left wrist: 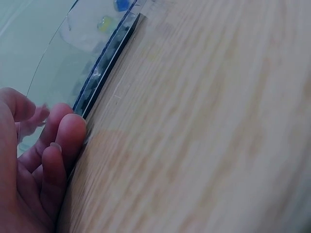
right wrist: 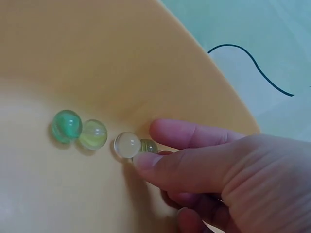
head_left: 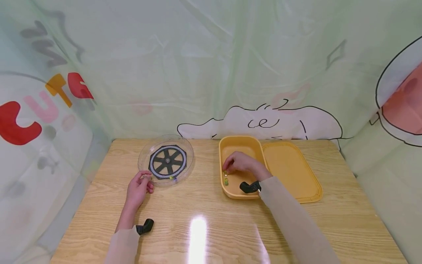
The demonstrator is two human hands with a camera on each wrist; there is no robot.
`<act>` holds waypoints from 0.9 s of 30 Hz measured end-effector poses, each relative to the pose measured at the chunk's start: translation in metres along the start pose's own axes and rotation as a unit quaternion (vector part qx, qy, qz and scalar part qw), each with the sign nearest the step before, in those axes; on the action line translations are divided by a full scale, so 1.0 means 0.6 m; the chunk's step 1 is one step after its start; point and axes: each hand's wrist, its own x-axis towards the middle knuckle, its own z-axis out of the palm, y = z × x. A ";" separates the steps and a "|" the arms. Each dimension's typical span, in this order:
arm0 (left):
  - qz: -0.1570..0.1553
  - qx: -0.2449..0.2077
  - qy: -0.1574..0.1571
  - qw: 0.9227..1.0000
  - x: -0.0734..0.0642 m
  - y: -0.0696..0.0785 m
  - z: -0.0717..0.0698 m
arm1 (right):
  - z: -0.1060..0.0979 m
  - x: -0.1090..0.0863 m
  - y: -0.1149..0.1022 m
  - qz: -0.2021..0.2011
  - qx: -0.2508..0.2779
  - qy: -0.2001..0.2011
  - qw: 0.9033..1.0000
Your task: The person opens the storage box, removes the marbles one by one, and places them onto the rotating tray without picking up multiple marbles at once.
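My left hand [head_left: 137,189] grips the near-left rim of a clear round dish [head_left: 190,157], fingers bent at its edge. A black wheel-like pattern with spokes [head_left: 167,160] shows through the dish. A yellow marble [left wrist: 104,24] and a blue marble [left wrist: 121,5] lie by the dish's near side. Inside an orange bin, my right hand [head_left: 240,162] pinches an olive-green marble [right wrist: 149,145], partly hidden between thumb and forefinger. A clear marble [right wrist: 127,144] sits right at the thumb tip. Beside it rest a pale yellow marble [right wrist: 93,134] and a green marble [right wrist: 66,126].
The orange bin [head_left: 242,139] stands right of the dish on the wooden table [head_left: 165,220]. Its flat orange lid [head_left: 290,168] lies against its right side. A printed curtain [head_left: 204,73] hangs behind the table and along both sides.
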 end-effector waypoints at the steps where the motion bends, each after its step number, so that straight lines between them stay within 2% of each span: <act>1: 0.001 0.000 0.001 1.000 0.001 0.000 0.000 | 0.000 0.000 -0.001 -0.001 -0.001 -0.001 1.000; 14: 0.007 -0.001 0.000 1.000 0.003 0.004 0.000 | -0.002 -0.001 -0.010 0.011 -0.041 -0.007 0.999; 27: -0.003 0.005 -0.001 1.000 0.000 0.000 -0.001 | 0.000 0.001 -0.005 0.007 -0.031 -0.012 0.999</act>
